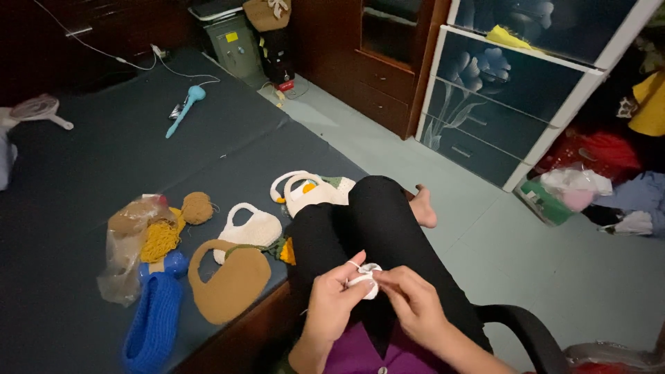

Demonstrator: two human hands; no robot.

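White yarn work, a small crocheted piece (365,279), is pinched between the fingertips of the left hand (332,301) and the right hand (413,307), held above the lap over black trousers. A strand seems to be looped over the left forefinger, though this is too small to be told with certainty. If either pinch were slackened, the piece could be dropped down between the knees to the pale floor (526,256).

Beside the left knee, the dark mat (104,166) ends at a wooden edge, with a tan bag (228,284), a white bag (253,228) and a blue knitted piece (154,322) laid near it. Open room is found to the right, bounded by the chair arm (526,332).
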